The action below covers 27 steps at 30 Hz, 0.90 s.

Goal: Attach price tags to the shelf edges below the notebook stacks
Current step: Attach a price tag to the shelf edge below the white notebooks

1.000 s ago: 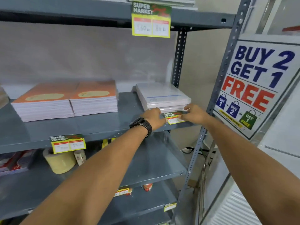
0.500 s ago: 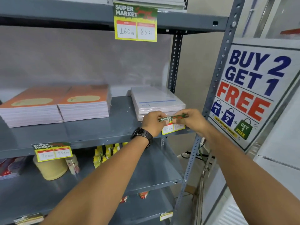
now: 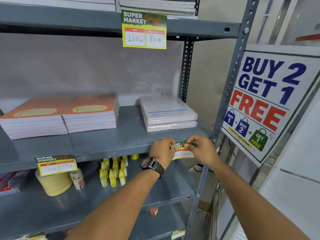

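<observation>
I see my left hand (image 3: 161, 149) and right hand (image 3: 199, 149) pinching the green-and-yellow paper price tag (image 3: 183, 150) at the grey metal shelf edge (image 3: 103, 153), below the wrapped white notebook stack (image 3: 168, 113).

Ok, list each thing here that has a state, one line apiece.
Right price tag: held against shelf edge, top folded over.
Left hand: pinching the tag.
Right hand: pinching the tag.
Left price tag: attached, hanging.
Top price tag: attached, hanging.
White notebook stack: flat, plastic-wrapped.
</observation>
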Available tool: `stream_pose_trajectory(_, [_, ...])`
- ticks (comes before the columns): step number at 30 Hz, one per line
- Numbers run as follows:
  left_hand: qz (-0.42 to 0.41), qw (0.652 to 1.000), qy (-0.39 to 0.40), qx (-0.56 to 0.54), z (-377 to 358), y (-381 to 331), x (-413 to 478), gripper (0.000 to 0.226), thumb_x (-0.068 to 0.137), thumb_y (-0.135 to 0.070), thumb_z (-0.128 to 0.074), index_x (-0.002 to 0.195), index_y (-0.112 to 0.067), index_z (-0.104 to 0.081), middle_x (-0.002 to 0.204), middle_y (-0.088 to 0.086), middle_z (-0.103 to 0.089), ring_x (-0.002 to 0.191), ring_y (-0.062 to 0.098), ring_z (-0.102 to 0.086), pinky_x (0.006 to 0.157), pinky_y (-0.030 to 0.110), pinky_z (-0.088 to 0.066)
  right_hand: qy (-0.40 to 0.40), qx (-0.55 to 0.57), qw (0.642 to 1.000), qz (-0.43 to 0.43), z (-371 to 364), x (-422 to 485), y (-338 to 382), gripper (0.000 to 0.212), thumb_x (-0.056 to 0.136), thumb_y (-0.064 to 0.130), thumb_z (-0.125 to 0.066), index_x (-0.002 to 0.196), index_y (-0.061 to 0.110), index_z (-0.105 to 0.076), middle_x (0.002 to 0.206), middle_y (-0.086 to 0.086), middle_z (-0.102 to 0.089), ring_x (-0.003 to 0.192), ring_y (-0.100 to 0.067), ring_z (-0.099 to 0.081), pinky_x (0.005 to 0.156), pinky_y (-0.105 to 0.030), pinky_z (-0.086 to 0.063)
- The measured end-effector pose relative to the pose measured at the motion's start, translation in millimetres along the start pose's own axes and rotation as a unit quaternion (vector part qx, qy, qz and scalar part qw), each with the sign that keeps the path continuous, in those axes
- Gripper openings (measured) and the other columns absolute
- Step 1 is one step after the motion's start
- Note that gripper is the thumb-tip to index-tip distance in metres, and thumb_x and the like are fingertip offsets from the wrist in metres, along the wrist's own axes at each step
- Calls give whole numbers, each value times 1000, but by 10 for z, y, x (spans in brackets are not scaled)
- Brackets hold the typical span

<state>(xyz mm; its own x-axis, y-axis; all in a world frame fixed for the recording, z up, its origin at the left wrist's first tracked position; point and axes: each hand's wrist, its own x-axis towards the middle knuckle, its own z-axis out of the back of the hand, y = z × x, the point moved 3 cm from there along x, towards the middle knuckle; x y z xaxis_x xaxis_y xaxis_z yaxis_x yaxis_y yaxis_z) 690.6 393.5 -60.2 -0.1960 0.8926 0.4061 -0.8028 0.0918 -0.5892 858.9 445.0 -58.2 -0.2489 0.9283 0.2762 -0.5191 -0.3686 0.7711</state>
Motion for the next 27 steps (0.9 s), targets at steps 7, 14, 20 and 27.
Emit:
stream_pose_trajectory(7, [-9, 1000, -14, 22, -35, 5, 5, 16, 78, -33, -73, 85, -23, -63, 80, 1, -72, 72, 23, -64, 57, 26, -40, -38, -63, 997, 2, -51, 20, -11, 13, 80, 27, -77, 74, 27, -66, 71, 11, -71, 66, -1, -64, 54, -12, -41])
stream_pose_trajectory(14, [-15, 999, -25, 18, -53, 27, 0, 15, 78, -32, -73, 84, -24, -62, 79, 0, -73, 70, 22, -64, 55, 25, -39, -46, -48, 998, 11, -49, 8, -28, 9, 82, 25, -76, 78, 27, -67, 73, 14, -72, 68, 6, -65, 55, -5, -43])
stream_pose_trajectory(20, [-30, 998, -23, 46, -22, 23, 7, 14, 81, -35, -68, 83, -24, -60, 78, 0, -72, 70, 23, -64, 53, 25, -37, -81, -104, 991, -7, -64, 38, -19, 15, 77, 36, -74, 74, 28, -62, 67, 12, -67, 65, -7, -63, 57, -25, -49])
stream_pose_trajectory(27, [-54, 975, 3, 215, 107, -82, 110, 31, 80, -45, -62, 89, -19, -49, 90, 6, -69, 80, 34, -64, 56, 33, -37, -116, -191, 973, 54, -8, 61, -24, 26, 72, 43, -77, 74, 28, -57, 78, 11, -54, 78, -16, -54, 63, -33, -45])
